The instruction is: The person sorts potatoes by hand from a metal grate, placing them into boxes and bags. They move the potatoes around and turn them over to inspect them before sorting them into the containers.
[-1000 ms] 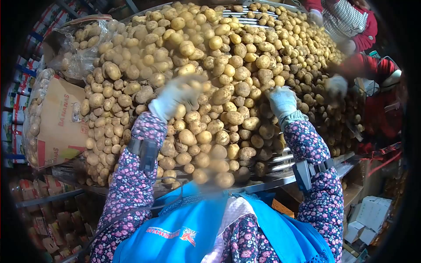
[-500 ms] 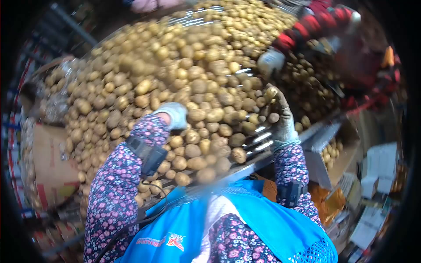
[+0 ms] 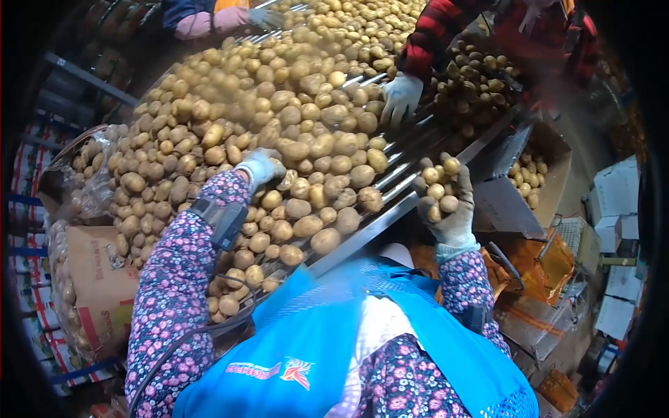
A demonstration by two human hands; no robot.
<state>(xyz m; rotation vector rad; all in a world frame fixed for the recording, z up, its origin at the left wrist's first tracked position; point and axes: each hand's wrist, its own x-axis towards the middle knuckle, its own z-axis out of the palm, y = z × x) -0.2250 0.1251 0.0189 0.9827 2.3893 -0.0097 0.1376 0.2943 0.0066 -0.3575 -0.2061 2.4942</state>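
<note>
My right hand (image 3: 454, 219), in a soiled pale glove, cups several small potatoes (image 3: 435, 190) just past the metal edge of the sorting table. Its fingers curl up around them. My left hand (image 3: 261, 169), in a whitish glove, lies on the large potato heap (image 3: 209, 132). Its fingers reach over the heap beside a potato (image 3: 287, 180); the fingertips are partly hidden. Bare metal rollers (image 3: 401, 182) show between the heap and my right hand.
A co-worker's gloved hand (image 3: 402, 97) touches the rollers opposite me. Another person's glove (image 3: 265, 19) is at the far end. An open carton (image 3: 512, 202) with potatoes stands right; a banana carton (image 3: 104, 279) stands left. A metal rail (image 3: 366, 233) edges the table.
My right hand has moved off the rollers, past the rail, and several potatoes now show in it. My left hand has shifted slightly left and up. The co-worker's hand has lowered onto the rollers.
</note>
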